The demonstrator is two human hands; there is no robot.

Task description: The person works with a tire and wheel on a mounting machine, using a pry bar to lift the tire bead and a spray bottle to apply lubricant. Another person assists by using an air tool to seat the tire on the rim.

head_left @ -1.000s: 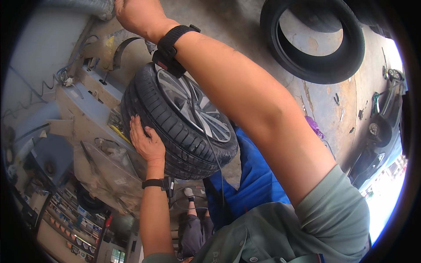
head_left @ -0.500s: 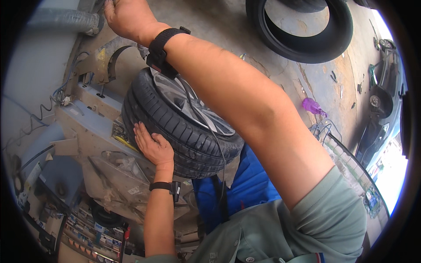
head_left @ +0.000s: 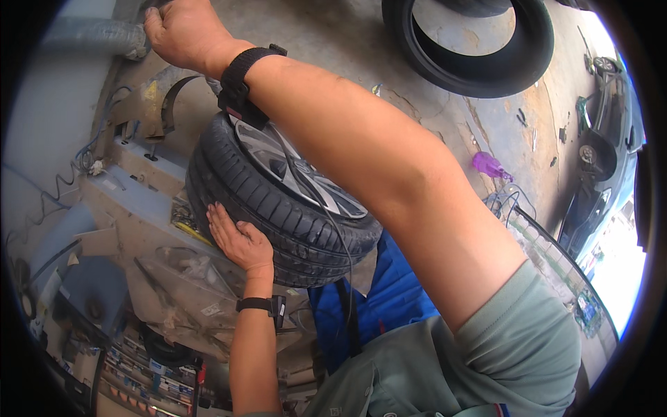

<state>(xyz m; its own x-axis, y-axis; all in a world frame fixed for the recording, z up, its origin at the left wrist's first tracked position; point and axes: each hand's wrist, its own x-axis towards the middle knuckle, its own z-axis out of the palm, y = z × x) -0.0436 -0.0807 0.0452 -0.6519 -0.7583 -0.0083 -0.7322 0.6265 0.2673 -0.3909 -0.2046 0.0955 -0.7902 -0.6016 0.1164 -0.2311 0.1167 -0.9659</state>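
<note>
A wheel with a black tyre (head_left: 292,243) and silver alloy rim (head_left: 326,194) leans tilted over a dusty grey machine (head_left: 125,174). My left hand (head_left: 237,240) lies against its tread on the lower left, fingers stretched out. My right hand (head_left: 184,35) is high at the upper left beside a grey hose (head_left: 90,38), with its fingers curled; what they hold, if anything, is hidden at the edge of the view. My right forearm crosses above the wheel and hides part of the rim. A thin dark cable hangs across the tyre.
A loose tyre (head_left: 479,83) lies on the cracked floor (head_left: 445,118) at upper right, with a purple plastic object (head_left: 492,165), pliers (head_left: 522,118) and cables nearby. A dark car (head_left: 618,174) stands at far right. A shelving unit (head_left: 146,375) shows at lower left; blue cloth (head_left: 403,278) is below the wheel.
My right hand has shifted left and slightly down in the picture. My left hand stays on the tread, sitting lower in view. More of the purple object shows; another person's legs have left view.
</note>
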